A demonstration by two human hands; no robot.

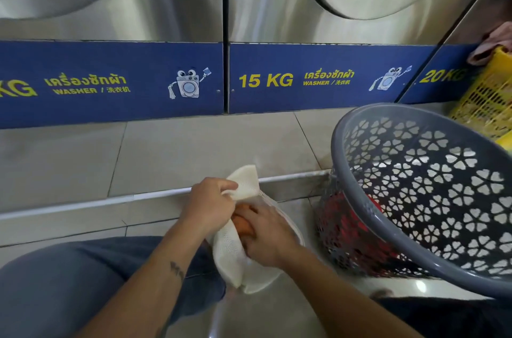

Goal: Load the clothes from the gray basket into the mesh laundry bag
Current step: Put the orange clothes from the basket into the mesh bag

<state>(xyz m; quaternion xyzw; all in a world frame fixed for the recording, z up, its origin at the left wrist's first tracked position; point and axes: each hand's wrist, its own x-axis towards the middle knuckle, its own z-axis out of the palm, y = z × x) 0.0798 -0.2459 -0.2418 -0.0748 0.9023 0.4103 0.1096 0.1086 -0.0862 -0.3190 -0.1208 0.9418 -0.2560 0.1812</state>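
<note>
A white mesh laundry bag (230, 251) hangs in front of me, low in the middle of the view. My left hand (209, 203) pinches its upper edge and holds the mouth apart. My right hand (267, 238) is closed around an orange garment (243, 222) at the bag's mouth, partly inside it. The gray basket (388, 232) with flower-shaped holes stands tilted on the floor to the right. Red clothing (349, 224) shows through its near wall; the rest of its contents is hidden.
Steel washers with blue "15 KG" panels (266, 80) stand along the far side on a raised tiled step (166, 155). A yellow basket (490, 99) with pinkish cloth sits at the far right. My knee in blue jeans (69, 282) is at lower left.
</note>
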